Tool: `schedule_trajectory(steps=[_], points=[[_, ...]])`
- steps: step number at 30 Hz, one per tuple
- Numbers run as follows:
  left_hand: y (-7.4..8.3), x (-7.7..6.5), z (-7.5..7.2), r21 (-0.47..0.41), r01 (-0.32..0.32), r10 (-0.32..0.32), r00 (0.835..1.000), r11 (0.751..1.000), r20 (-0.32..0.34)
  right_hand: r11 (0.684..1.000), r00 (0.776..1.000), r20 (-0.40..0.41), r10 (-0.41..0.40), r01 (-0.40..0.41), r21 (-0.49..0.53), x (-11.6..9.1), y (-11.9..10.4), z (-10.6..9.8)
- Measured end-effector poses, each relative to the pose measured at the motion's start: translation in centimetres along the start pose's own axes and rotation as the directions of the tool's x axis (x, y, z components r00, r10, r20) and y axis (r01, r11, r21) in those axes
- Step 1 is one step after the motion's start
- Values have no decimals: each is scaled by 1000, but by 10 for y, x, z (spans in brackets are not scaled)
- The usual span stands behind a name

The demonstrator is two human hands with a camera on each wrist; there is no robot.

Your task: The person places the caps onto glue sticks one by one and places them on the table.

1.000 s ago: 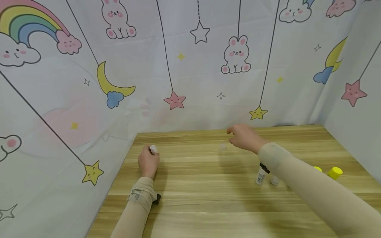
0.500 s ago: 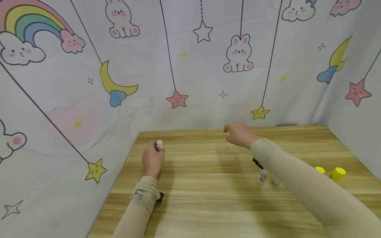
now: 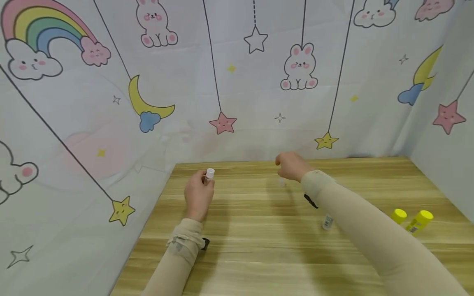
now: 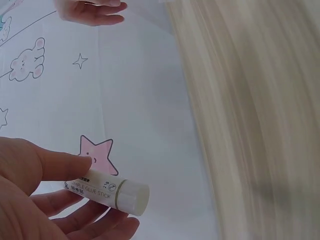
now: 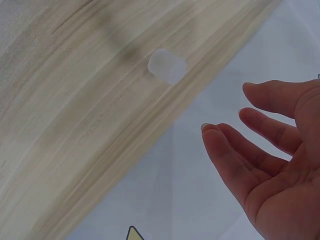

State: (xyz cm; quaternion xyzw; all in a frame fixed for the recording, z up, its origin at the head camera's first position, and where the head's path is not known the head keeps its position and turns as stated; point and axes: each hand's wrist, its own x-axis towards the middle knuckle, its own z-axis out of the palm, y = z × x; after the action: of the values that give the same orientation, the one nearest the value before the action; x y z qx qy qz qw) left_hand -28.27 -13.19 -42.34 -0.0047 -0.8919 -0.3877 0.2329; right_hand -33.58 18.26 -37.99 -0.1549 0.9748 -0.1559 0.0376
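Between thumb and fingers my left hand [image 3: 198, 195] holds a white glue stick [image 4: 102, 189], raised near the table's back left. Its label reads "glue stick" in the left wrist view, and the white end [image 3: 210, 172] points up and away in the head view. My right hand [image 3: 294, 166] hovers over the back of the table, fingers loosely bent and apart, with nothing in them. Near it a small translucent white cap [image 5: 167, 66] rests on the wood; in the head view the cap [image 3: 282, 182] sits just below the hand.
Another white glue stick [image 3: 327, 222] stands on the wooden table [image 3: 259, 255], partly behind the right sleeve. Two yellow-capped sticks [image 3: 418, 222] stand further right. A cartoon-printed cloth [image 3: 252, 94] rises along the table's back edge.
My left hand has lifted the glue stick and moved it right, toward the middle. The right hand has shifted slightly left above the cap, which stays on the table.
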Motion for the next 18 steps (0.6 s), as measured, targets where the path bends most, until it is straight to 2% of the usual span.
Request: schedule_trajectory(steps=[8,13,18], points=[[13,-7,-4,-2,-87,87,996,996,7,1000,1000,20,17,-17,4,13,7,21],[19,-8,-2,3,-113,113,994,994,7,1000,1000,10,-4,4,-21,15,16,32],[22,-9,3,2,-139,139,990,990,2,999,998,68,15,-13,-33,15,23,37]])
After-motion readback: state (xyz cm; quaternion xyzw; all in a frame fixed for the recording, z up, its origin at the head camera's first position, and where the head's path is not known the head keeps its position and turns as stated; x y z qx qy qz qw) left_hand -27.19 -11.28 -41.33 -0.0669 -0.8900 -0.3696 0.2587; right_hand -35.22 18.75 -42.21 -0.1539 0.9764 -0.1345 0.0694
